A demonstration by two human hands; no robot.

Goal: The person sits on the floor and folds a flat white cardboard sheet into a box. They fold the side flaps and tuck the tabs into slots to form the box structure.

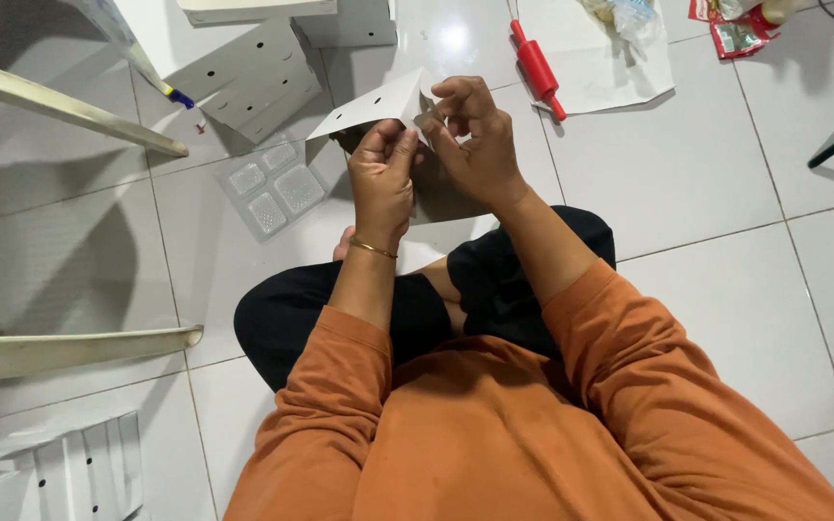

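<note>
I sit cross-legged on the tiled floor [726,193] with a flat white card [374,104] held up in front of me, a couple of small holes punched in it. My left hand [380,178] pinches its lower edge between thumb and fingers, closed on it; my right hand [475,140] grips the corner beside that, fingers curled as if bending a flap. Judging by its shape, the card is barely started: it is mostly flat, with only that one corner being worked, and no sides stand up yet. Beyond my left hand lie two made-up boxes [253,77] of the same holed card, so some pieces look finished. Just past my left wrist, on the floor, sits a clear plastic tray [272,188]. Beyond my right hand lies a red rolling pin [538,68] on a white sheet [610,77], near but not touching the card. To my right the floor gives wide room; to my left, pale slats [69,116] and more flat card [60,473] crowd in, so my elbow has less room there.
</note>
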